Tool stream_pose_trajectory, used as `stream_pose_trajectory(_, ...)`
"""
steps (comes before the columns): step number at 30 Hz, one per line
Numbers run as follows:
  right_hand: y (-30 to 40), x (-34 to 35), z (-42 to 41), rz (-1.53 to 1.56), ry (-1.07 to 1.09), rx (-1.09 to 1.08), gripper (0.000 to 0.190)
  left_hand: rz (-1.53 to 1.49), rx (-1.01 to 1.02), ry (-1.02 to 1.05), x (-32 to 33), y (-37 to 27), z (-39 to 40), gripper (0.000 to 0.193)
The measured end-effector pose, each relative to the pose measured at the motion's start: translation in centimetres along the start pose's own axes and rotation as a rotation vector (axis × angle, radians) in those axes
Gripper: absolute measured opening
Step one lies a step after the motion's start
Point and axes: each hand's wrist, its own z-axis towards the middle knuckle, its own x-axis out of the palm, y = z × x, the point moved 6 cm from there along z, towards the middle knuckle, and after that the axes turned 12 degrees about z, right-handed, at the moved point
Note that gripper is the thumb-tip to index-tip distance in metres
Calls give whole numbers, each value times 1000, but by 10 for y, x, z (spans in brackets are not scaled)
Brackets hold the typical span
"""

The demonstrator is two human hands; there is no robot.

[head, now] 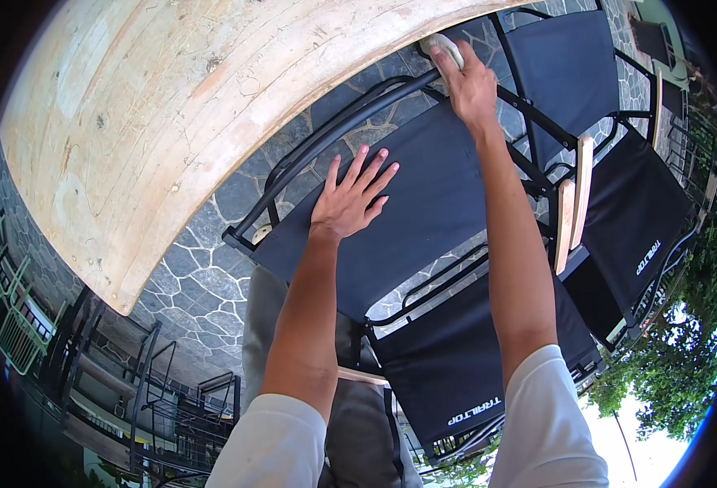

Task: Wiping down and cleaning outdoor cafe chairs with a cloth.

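A black fabric folding chair with a metal tube frame stands before me. My left hand (350,198) lies with fingers spread on its dark seat fabric (419,226). At the top, my right hand (471,82) grips a pale bunched cloth (447,52) at the far end of the chair's black front tube (358,116), near the table edge. Part of the cloth is hidden by my fingers. The chair's black backrest (444,366) bears white writing.
A pale wooden table (169,110) with a curved-looking edge spans the upper left. More black folding chairs (636,213) with wooden armrests (582,189) stand close on the right. Grey stone paving (193,268) lies below. Metal racks (138,390) stand at the lower left.
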Motion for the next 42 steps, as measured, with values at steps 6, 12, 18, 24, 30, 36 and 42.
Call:
stream_pose_trajectory(6, -19, -2, 14, 222, -19, 7, 53, -11, -5, -18, -2, -3, 1, 65)
stream_pose_trajectory(12, 4, -1, -6, -202, -172, -122, 47, -36, 3, -25, 0, -5, 0, 65)
stream_pose_trajectory(18, -26, -11, 11, 179, -110, -25, 57, -9, 0, -1, -1, 1, -7, 65)
stream_pose_trajectory(24, -75, -42, -34, -354, -104, 390, 57, -25, 18, -50, -7, 1, -5, 64)
stream_pose_trajectory(30, -102, -39, -49, -415, -83, 281, 58, 2, 37, -113, -14, -3, -11, 62)
stream_pose_trajectory(36, -81, -15, -126, -297, -72, 410, 57, 33, 85, -66, 4, -4, -74, 65)
stream_pose_trajectory(42, -63, 13, -169, -238, -103, 440, 54, 102, 89, -40, 12, 4, -125, 69)
